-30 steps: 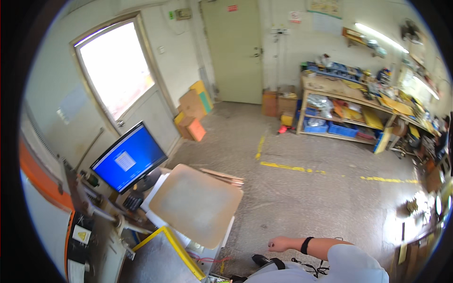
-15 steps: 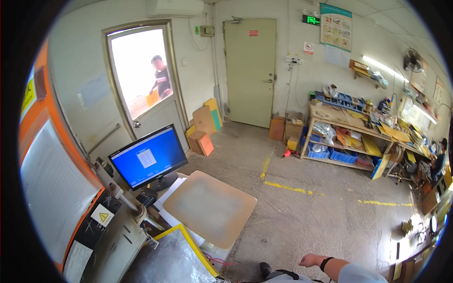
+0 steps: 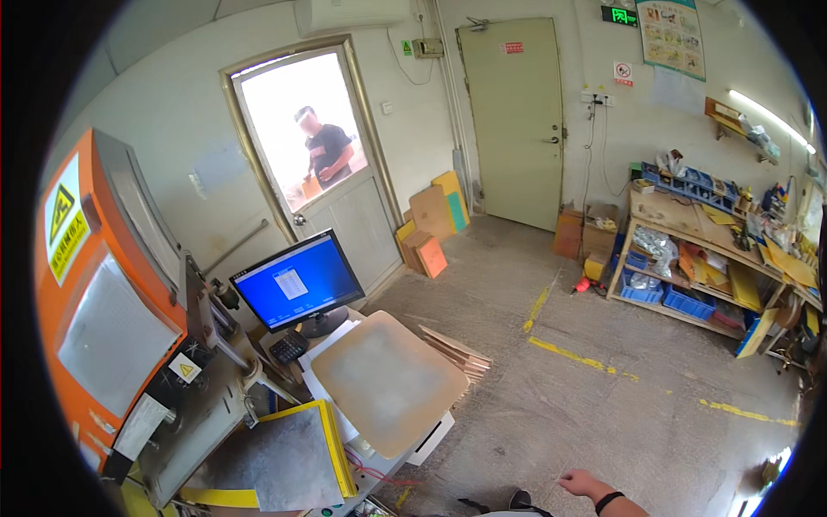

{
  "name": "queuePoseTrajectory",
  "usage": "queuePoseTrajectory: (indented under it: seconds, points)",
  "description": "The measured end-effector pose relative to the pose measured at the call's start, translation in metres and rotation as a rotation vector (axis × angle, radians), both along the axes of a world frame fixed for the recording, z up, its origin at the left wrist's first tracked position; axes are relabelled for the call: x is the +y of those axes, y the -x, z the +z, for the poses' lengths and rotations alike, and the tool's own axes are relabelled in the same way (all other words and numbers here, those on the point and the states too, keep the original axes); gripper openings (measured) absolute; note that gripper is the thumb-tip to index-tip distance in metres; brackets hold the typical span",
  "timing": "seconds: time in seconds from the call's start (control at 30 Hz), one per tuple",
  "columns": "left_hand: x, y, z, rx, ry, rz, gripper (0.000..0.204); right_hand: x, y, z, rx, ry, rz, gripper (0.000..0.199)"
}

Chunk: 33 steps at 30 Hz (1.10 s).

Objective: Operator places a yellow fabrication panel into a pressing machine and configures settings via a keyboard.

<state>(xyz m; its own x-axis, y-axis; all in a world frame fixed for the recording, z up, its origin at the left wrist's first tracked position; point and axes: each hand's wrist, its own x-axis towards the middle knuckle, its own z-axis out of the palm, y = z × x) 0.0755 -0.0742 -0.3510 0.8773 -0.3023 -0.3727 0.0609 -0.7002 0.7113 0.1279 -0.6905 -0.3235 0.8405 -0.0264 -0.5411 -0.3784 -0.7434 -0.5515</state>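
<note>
My right hand (image 3: 582, 482), with a black band at its wrist, hangs low at the bottom edge. Its fingers look loosely curled together, and nothing shows in them. It is above the floor, apart from the bench. My left hand is out of view. To the left of my right hand, a tan board with rounded corners and a greyish middle (image 3: 388, 379) lies over white papers on a worktop. Behind it stands a monitor (image 3: 297, 280) with a blue screen, and a black keypad (image 3: 289, 346) sits at its foot. A grey metal plate (image 3: 289, 465) with yellow edging is nearer me.
An orange machine (image 3: 112, 284) rises at the left. Thin boards (image 3: 457, 349) are stacked beyond the tan board. More boards lean by the glazed door (image 3: 345, 215), behind which a person stands. A workbench with blue bins (image 3: 689, 302) lines the right wall. Yellow lines (image 3: 573, 353) mark the floor.
The view has swung left, so the orange machine shows more fully and the room sits further right. My right hand remains low near the bottom edge. The person outside has turned and stands more upright.
</note>
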Motion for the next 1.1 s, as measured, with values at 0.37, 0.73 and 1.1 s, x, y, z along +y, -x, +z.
queuePoseTrajectory:
  seconds: [0.37,0.73,1.1]
  points:
    - [-0.112,-0.057,0.113,0.394,-0.214,0.186,0.051,-0.118,0.030,-0.050,0.024,0.012,-0.201,0.052]
    - [-0.179,-0.150,0.019,0.307,-0.068,0.065,0.047,-0.143,-0.085,0.088,0.151,-0.061,-0.231,0.044]
    - [-0.264,-0.219,0.002,0.284,-0.163,-0.161,0.043,-0.230,-0.236,0.099,0.260,-0.012,-0.159,0.044]
